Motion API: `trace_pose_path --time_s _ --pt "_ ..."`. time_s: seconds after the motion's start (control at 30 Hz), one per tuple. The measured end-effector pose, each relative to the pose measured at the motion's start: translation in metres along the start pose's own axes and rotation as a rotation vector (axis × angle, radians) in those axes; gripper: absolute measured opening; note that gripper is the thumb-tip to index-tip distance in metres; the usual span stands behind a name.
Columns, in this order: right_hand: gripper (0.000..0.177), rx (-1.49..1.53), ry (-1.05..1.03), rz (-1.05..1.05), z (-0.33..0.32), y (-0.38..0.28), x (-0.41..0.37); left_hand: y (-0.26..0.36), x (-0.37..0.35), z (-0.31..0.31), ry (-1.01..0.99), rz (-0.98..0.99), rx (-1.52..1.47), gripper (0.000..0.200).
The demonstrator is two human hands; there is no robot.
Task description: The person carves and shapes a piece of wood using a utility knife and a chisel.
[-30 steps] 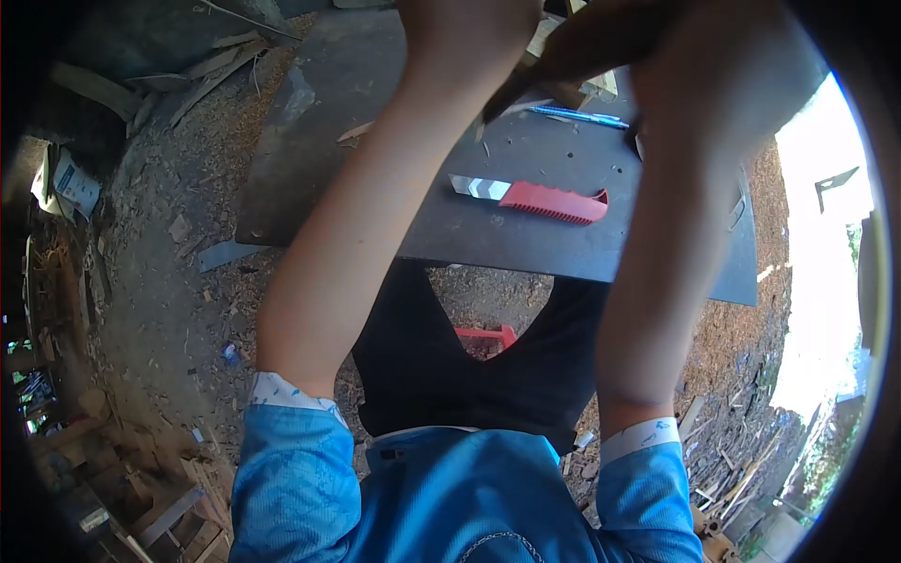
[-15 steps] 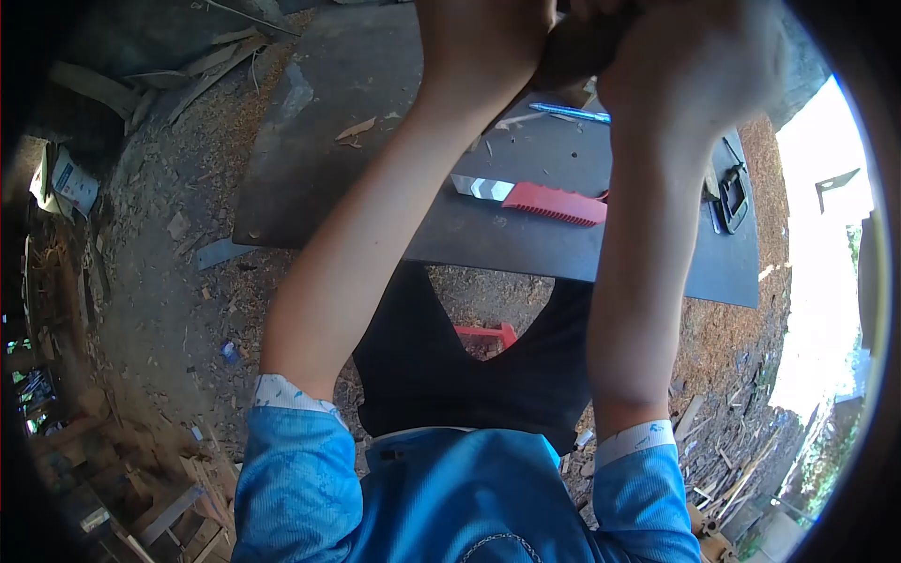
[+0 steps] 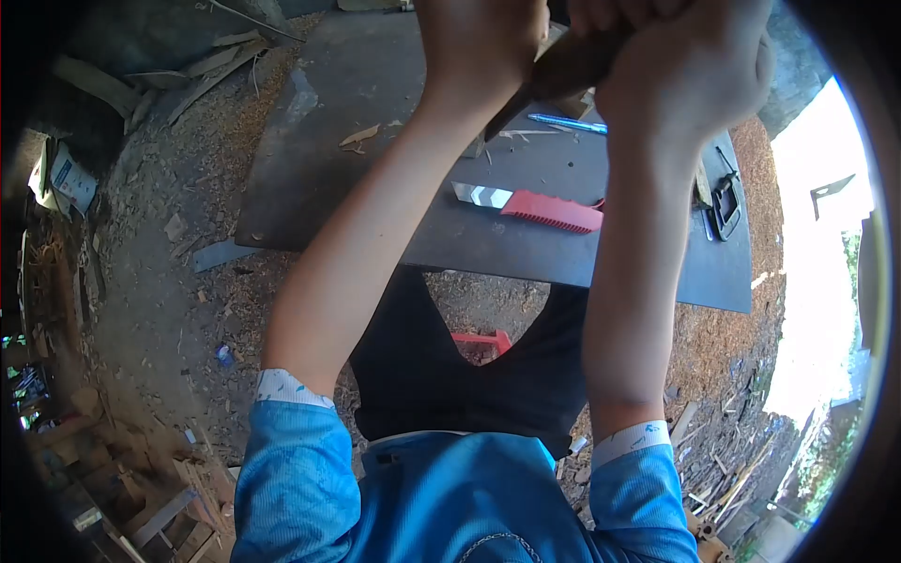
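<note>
At the top edge my right hand (image 3: 690, 70) has its fingers wrapped round a dark piece (image 3: 577, 64), which looks like wood. My left hand (image 3: 483, 38) is beside the left part of that piece; its fingers are cut off by the frame's top and hidden behind the hand. Below the hands, a red-handled saw or knife (image 3: 554, 210) with a shiny blade lies on the dark tabletop (image 3: 366, 84). A blue pen (image 3: 568, 123) lies just under the dark piece. Near my right forearm rests a black clamp-like tool (image 3: 725, 206).
Wood shavings (image 3: 359, 136) lie on the tabletop. A red object (image 3: 493, 342) shows on the ground between my legs. Wood scraps (image 3: 216, 70) are piled at the upper left, and more lumber (image 3: 164, 516) lies at the lower left. Wood dust covers the ground.
The dark piece between my hands has tilted, and its lower left tip now shows beside my left wrist. My right hand has shifted slightly and looks less blurred.
</note>
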State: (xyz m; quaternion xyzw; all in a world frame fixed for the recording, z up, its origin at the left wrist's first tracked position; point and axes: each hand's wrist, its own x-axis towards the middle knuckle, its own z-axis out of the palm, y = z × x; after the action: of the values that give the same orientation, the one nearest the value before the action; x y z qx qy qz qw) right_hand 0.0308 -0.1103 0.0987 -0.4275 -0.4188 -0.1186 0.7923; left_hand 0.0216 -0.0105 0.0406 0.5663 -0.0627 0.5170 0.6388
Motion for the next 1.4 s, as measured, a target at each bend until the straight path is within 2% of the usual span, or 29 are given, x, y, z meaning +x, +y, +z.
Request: trace_pose_path --time_s 0.03,0.1,0.23,0.33,0.4,0.47,0.5,0.6,0.63,0.67,0.73,0.77,0.87,0.9,1.0,1.1,1.2,1.27,1.33,1.37,1.4 --pt "0.048 -0.036 -0.045 0.028 -0.002 0.003 -0.002 0.004 0.002 -0.006 0.083 0.003 0.104 0.040" --pt "0.048 0.040 0.013 0.111 -0.003 0.003 -0.001 0.003 0.004 -0.007 0.020 -0.024 0.057 0.041" --pt "0.046 0.097 0.075 -0.028 0.012 -0.012 0.003 0.014 0.014 0.007 -0.009 0.011 -0.021 0.041" --pt "0.044 0.069 0.200 0.031 0.019 -0.027 0.006 0.030 0.016 0.011 -0.001 0.084 -0.060 0.041" --pt "0.045 0.047 0.138 0.025 0.023 -0.024 -0.001 0.021 0.012 0.005 -0.014 0.138 -0.013 0.041" --pt "0.046 0.082 0.038 0.057 0.007 0.006 -0.002 -0.007 -0.003 -0.007 -0.012 0.043 0.172 0.042" --pt "0.047 0.100 0.004 0.064 0.005 0.008 -0.002 0.001 0.002 -0.009 0.071 -0.088 0.103 0.042" --pt "0.047 0.063 -0.114 -0.003 0.002 -0.001 -0.003 -0.012 0.010 -0.001 0.069 0.078 0.009 0.042" --pt "0.047 0.057 -0.085 -0.033 0.007 -0.005 0.000 -0.012 0.014 -0.002 0.025 0.139 0.015 0.041" --pt "0.047 0.051 -0.056 -0.064 0.012 -0.008 0.002 -0.012 0.019 -0.003 -0.006 0.109 -0.033 0.041" --pt "0.046 0.103 0.091 -0.031 0.019 -0.018 0.006 0.026 0.020 0.005 -0.046 0.007 -0.125 0.041" --pt "0.046 0.135 0.153 -0.006 0.020 -0.022 0.009 0.038 0.020 0.010 -0.021 0.089 -0.131 0.042" --pt "0.048 0.010 0.068 0.031 0.016 -0.010 0.001 0.009 0.016 -0.001 -0.018 0.082 -0.033 0.043" --pt "0.048 -0.035 0.002 0.063 0.012 -0.002 -0.004 -0.029 0.005 -0.007 -0.003 0.124 -0.030 0.043" --pt "0.049 0.022 -0.018 0.096 0.009 0.001 -0.004 -0.009 0.009 -0.010 -0.009 0.060 0.014 0.042" --pt "0.049 0.061 0.137 0.142 0.011 0.010 -0.006 -0.008 -0.001 -0.010 0.020 0.010 0.061 0.042" --pt "0.045 0.234 0.176 0.375 -0.038 0.033 0.018 0.000 -0.002 -0.015 0.018 -0.036 0.025 0.041" --pt "0.037 0.301 0.060 0.403 -0.098 0.074 0.032 0.002 -0.003 -0.021 0.010 -0.030 -0.014 0.040" --pt "0.034 0.254 0.099 0.296 -0.105 0.055 0.031 0.001 -0.001 -0.020 0.012 0.000 -0.038 0.039" --pt "0.035 0.292 -0.024 0.266 -0.118 0.044 0.034 0.000 -0.001 -0.019 0.021 0.021 -0.038 0.039" --pt "0.036 0.218 -0.059 0.194 -0.107 0.028 0.025 -0.002 -0.005 -0.019 0.032 0.033 -0.036 0.040"
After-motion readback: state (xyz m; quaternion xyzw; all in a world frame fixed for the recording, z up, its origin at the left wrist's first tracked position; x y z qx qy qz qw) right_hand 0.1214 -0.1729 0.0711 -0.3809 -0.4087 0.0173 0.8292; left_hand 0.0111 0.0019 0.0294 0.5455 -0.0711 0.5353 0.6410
